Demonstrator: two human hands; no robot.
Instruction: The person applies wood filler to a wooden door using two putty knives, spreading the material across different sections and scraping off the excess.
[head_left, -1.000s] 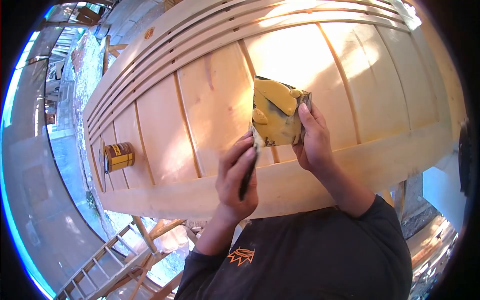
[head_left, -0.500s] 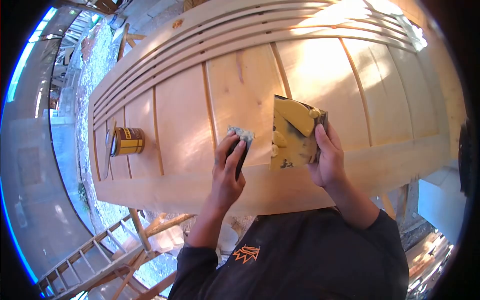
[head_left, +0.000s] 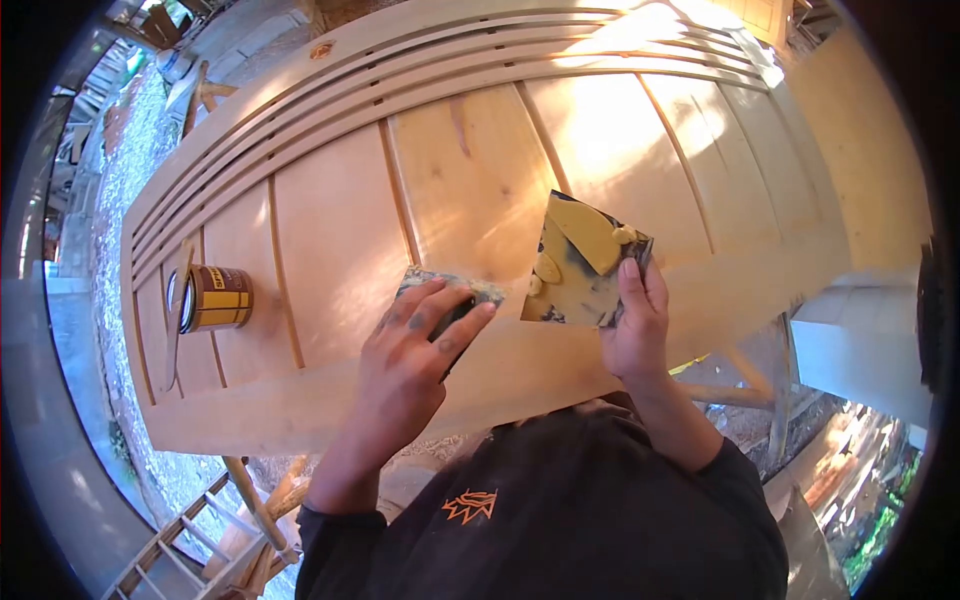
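Observation:
My left hand (head_left: 400, 350) grips a putty spreader (head_left: 480, 290) whose smeared, wide edge rests close over the wooden door panel, fingers spread along its back. In my right hand (head_left: 638, 325) is a flat square putty plate (head_left: 575, 300), pinched at its right edge with the thumb on top. Yellow putty (head_left: 590, 235) lies thick across the plate, with smaller lumps near its edges. Both hands are over the near part of a large pale wooden door (head_left: 340, 270), which has vertical grooves and curved slats along its far side.
A brown and yellow can (head_left: 220, 298) stands at the door's left, with a wooden stick (head_left: 177, 320) across its mouth. Wooden trestle legs (head_left: 255, 505) support the door from below. A ladder (head_left: 185, 545) lies at the lower left, and a pale block (head_left: 860, 345) is at the right.
My left hand has turned its spreader flatter and its fingers are spread wider over it. The plate in my right hand has tilted slightly. The whole view has shifted.

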